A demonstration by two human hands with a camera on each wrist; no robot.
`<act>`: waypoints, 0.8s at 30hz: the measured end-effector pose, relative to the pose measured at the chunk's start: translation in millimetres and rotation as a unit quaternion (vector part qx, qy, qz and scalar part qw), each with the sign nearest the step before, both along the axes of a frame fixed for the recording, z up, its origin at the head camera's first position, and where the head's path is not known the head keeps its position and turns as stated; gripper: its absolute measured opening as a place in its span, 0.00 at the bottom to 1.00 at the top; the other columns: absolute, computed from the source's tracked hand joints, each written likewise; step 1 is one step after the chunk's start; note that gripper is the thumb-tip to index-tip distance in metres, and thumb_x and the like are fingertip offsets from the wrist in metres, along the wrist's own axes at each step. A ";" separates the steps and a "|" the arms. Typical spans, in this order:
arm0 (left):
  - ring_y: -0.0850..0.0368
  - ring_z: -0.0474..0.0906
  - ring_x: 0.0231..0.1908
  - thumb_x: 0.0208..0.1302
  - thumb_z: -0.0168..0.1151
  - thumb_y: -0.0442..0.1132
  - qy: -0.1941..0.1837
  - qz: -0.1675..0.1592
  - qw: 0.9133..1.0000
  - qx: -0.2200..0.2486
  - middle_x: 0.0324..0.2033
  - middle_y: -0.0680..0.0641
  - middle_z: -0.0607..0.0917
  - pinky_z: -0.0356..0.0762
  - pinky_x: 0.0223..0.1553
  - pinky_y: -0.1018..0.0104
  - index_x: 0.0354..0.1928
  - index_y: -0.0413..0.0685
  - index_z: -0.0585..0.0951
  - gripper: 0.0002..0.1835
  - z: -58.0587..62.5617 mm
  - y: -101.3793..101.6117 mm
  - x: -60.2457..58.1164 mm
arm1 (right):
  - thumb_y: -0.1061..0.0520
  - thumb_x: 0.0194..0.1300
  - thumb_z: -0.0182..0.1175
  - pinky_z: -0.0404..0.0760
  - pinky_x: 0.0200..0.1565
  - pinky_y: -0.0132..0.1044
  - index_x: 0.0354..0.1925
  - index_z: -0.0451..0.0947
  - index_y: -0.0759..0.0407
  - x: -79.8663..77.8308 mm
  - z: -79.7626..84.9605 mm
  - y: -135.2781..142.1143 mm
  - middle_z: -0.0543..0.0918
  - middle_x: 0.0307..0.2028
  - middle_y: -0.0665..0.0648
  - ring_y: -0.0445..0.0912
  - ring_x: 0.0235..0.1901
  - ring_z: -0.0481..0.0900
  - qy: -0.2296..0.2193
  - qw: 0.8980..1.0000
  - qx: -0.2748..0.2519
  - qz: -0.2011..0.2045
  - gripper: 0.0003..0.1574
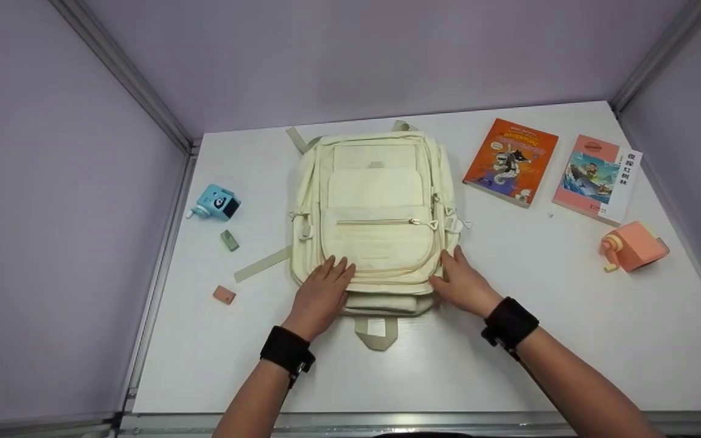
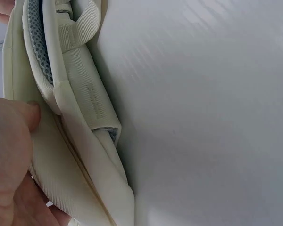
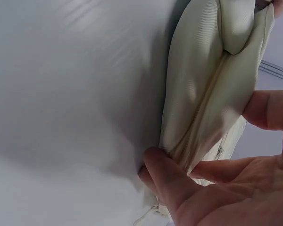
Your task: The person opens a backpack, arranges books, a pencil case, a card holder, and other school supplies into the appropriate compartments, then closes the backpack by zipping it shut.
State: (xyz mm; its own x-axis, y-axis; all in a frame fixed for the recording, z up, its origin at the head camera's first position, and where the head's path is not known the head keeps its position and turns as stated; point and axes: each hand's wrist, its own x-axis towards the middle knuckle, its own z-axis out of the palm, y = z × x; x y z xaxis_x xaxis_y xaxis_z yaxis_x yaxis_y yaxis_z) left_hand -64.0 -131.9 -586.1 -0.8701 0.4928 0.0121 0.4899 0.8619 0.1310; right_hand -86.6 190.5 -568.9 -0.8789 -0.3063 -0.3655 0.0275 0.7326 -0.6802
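Black wristbands (image 1: 286, 349): circled both wrists above the white worktop (image 1: 509, 377).
Left hand (image 1: 321, 289): held the near left corner of a cream fabric backpack (image 1: 375, 191), fingers nearly straight over its front, thumb against its near end.
Right hand (image 1: 465, 285): half-spread, pinched the near right corner.
Backpack: lay mid-worktop; seemed soft, light, hardly slippery, best gripped by padded corners or the beige webbing loop (image 1: 377, 345).
Left edge: blue cranked plastic device (image 1: 216, 202).
Far right corner: orange illustrated paperback (image 1: 513, 161), pink-and-white paperback (image 1: 597, 177).

Left hand (image 2: 9, 153), near, thumb against cream fabric bag (image 2: 92, 150); webbing loop (image 2: 78, 35), grey mesh padding (image 2: 38, 42), far; white tabletop (image 2: 203, 117), right.
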 end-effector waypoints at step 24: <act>0.37 0.72 0.67 0.78 0.55 0.38 -0.052 0.067 0.995 0.051 0.64 0.38 0.79 0.72 0.64 0.49 0.66 0.42 0.77 0.19 13.7 31.0 -14.4 | 0.51 0.81 0.45 0.51 0.72 0.63 0.75 0.56 0.74 -102.5 13.7 69.3 0.56 0.73 0.79 0.71 0.74 0.53 0.109 0.988 0.108 -0.015 0.37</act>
